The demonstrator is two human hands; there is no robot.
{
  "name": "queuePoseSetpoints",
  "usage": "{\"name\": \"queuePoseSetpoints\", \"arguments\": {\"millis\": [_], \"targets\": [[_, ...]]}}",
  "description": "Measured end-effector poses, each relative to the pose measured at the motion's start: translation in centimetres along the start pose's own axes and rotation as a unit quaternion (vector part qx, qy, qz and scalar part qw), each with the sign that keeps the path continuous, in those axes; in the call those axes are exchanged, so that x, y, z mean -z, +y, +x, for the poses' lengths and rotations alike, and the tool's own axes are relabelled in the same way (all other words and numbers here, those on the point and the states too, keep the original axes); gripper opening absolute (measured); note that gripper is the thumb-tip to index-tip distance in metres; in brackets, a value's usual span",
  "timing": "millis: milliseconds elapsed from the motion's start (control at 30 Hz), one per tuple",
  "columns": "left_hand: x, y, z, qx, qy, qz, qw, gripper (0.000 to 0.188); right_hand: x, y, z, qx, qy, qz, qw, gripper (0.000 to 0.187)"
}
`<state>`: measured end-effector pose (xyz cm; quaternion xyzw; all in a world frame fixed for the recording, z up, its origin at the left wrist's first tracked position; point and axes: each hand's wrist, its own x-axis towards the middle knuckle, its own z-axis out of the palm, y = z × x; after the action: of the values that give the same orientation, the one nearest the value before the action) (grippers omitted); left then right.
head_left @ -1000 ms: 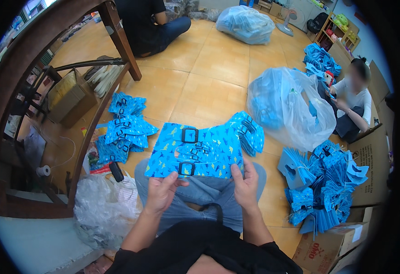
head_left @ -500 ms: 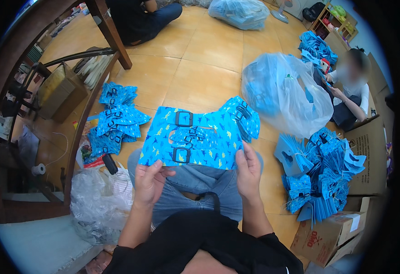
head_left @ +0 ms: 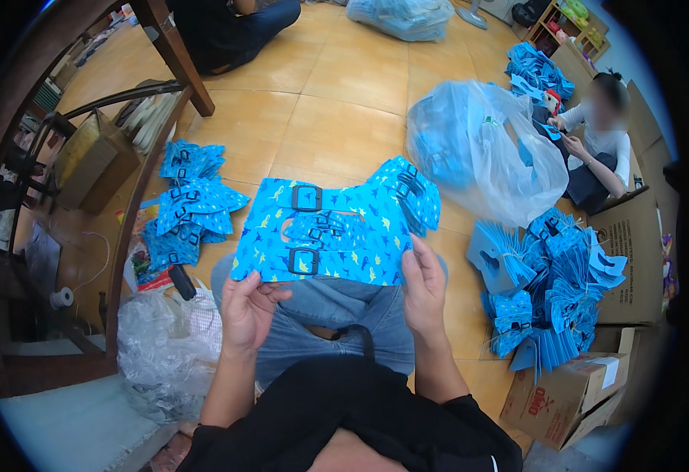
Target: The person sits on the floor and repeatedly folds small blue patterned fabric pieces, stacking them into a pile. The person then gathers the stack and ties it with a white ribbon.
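Observation:
A flat blue panel [head_left: 269, 228] printed with small dark-blue and yellow animal figures is stretched between my hands above my lap. Two black square buckles sit on it, one above and one below an oval cut-out. Through the cut-out show more buckled blue pieces [head_left: 325, 230]. My left hand [head_left: 250, 315] pinches the lower left corner between thumb and fingers. At the lower right corner, my right hand [head_left: 425, 283] grips the edge, thumb on top. Just beyond the panel's right end lies a fanned bunch of similar blue pieces [head_left: 415, 193].
Buckled blue pieces [head_left: 191, 204] are piled at left, beside a wooden frame [head_left: 128, 236]. Right of me lie bundled blue pieces [head_left: 557, 283], a cardboard box [head_left: 561, 401] and a filled clear bag [head_left: 486, 149]. One person [head_left: 604, 141] sits at right, another [head_left: 226, 31] far left.
The whole view has shifted slightly, so most things appear a little farther left and up. Both hands keep hold of the panel at its lower corners.

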<state>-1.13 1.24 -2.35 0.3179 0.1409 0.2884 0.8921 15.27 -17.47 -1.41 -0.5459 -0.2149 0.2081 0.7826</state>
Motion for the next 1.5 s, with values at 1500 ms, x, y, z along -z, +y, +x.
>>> {"name": "queuePoseSetpoints", "arguments": {"millis": [1500], "targets": [[0.2, 2.2, 0.2, -0.171, -0.101, 0.514, 0.834, 0.026, 2.2, -0.4, 0.4, 0.105, -0.047, -0.279, 0.954, 0.016]]}}
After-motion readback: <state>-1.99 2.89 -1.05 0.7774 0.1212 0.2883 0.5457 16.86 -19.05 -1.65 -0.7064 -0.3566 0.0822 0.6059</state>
